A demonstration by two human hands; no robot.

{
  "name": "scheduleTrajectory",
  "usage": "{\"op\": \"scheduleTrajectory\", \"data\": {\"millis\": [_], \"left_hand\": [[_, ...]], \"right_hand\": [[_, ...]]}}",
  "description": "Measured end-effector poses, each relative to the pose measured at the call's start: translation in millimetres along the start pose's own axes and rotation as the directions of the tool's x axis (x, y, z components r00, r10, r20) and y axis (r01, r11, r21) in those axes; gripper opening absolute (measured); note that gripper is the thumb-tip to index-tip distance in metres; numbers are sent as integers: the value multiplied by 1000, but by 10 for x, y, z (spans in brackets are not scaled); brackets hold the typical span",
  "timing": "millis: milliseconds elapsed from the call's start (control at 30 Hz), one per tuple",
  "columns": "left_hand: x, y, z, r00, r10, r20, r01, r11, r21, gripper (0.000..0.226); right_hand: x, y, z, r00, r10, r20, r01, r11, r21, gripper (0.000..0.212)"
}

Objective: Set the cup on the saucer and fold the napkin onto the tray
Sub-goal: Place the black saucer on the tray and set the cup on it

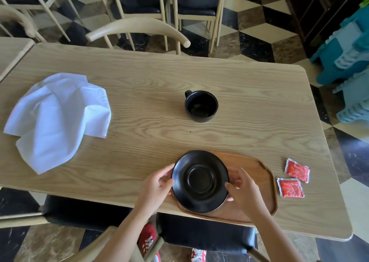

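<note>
A black saucer [200, 181] lies over the left end of a brown wooden tray [259, 174] at the table's near edge. My left hand [157, 183] grips the saucer's left rim and my right hand [242, 189] grips its right rim. An empty black cup [201, 106] stands upright on the table beyond the saucer, its handle pointing to the far left. A crumpled white napkin [58, 118] lies on the table at the far left, apart from everything else.
Two red sachets [293, 179] lie on the wooden table [149, 94] right of the tray. Pale wooden chairs [139, 30] stand along the far side, and a black seat sits under the near edge. Blue plastic stools [347, 66] are stacked at the right.
</note>
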State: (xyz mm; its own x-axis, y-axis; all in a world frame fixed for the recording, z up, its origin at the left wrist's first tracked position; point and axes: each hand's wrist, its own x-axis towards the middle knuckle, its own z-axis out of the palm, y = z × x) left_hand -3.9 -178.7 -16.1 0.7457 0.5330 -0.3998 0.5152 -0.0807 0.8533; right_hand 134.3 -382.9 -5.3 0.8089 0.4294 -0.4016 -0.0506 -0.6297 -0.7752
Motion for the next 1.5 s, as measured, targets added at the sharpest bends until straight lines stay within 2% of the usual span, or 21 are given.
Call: {"op": "scheduleTrajectory", "data": {"millis": [67, 133, 267, 367, 467, 533, 633, 733, 800, 900, 967, 1000, 1067, 1100, 1133, 1200, 1267, 1300, 1400, 1500], "left_hand": [[88, 18, -97, 995, 90, 47, -98, 974, 204, 37], [255, 113, -238, 974, 208, 91, -227, 909, 350, 35], [741, 528, -431, 882, 450, 137, -440, 684, 582, 47], [1092, 862, -347, 813, 528, 246, -524, 477, 706, 60], [1322, 1024, -189, 796, 482, 367, -575, 411, 707, 66], [1394, 1022, -109, 796, 461, 393, -579, 389, 716, 62], [1430, 941, -60, 801, 494, 339, -564, 430, 705, 50], [1388, 894, -4, 770, 554, 316, -597, 450, 664, 43], [1296, 867, 71, 726, 603, 330, -643, 426, 636, 41], [1147, 808, 142, 691, 645, 326, -678, 424, 600, 42], [1121, 800, 116, 680, 690, 247, -680, 468, 565, 40], [1140, 806, 92, 696, 701, 156, -652, 526, 546, 40], [1223, 824, 39, 770, 633, -79, -522, 698, 490, 43], [1278, 832, 20, 825, 542, -162, -431, 787, 442, 49], [1333, 848, 11, 891, 416, -182, -332, 870, 365, 56], [1435, 892, 22, 986, 155, -64, -143, 977, 158, 65], [1509, 924, 60, 999, -1, 53, 2, 1000, -22, 60], [1529, 931, 76, 997, -26, 71, 32, 996, -86, 56], [1549, 927, 94, 1000, -5, 28, 10, 982, -189, 44], [1453, 967, 75, 1000, -5, 20, 10, 973, -232, 40]], "right_hand": [[52, -22, -75, 999, -21, -31, 19, 998, -62, 24], [157, -87, -165, 991, -57, -119, 40, 989, -146, 19], [521, -448, -216, 969, -209, -132, 165, 944, -284, 48], [799, -765, -139, 928, -373, -5, 318, 798, -511, 62], [1020, -909, -74, 898, -416, 142, 408, 670, -620, 66], [1126, -904, -53, 879, -423, 218, 449, 586, -674, 64], [1214, -831, -90, 855, -439, 275, 492, 525, -694, 60], [1260, -761, -171, 816, -509, 273, 547, 531, -647, 55], [1280, -738, -226, 797, -561, 226, 567, 563, -602, 48], [1300, -707, -270, 810, -564, 160, 551, 639, -537, 39], [1306, -690, -256, 814, -566, 131, 549, 677, -490, 36], [1311, -690, -236, 816, -569, 101, 548, 705, -450, 38], [1337, -716, -185, 858, -512, -29, 480, 822, -307, 49], [1365, -738, -162, 894, -435, -105, 407, 888, -215, 56], [1399, -762, -144, 931, -333, -152, 316, 941, -125, 60], [1477, -788, -108, 986, -132, -106, 131, 991, -8, 62], [1534, -788, -63, 1000, -6, 22, 4, 993, 121, 56], [1547, -798, -38, 997, 35, 66, -47, 978, 203, 51], [1550, -848, 9, 992, 99, 79, -121, 921, 369, 44], [1475, -907, -13, 994, 101, 36, -107, 907, 407, 44]]}}
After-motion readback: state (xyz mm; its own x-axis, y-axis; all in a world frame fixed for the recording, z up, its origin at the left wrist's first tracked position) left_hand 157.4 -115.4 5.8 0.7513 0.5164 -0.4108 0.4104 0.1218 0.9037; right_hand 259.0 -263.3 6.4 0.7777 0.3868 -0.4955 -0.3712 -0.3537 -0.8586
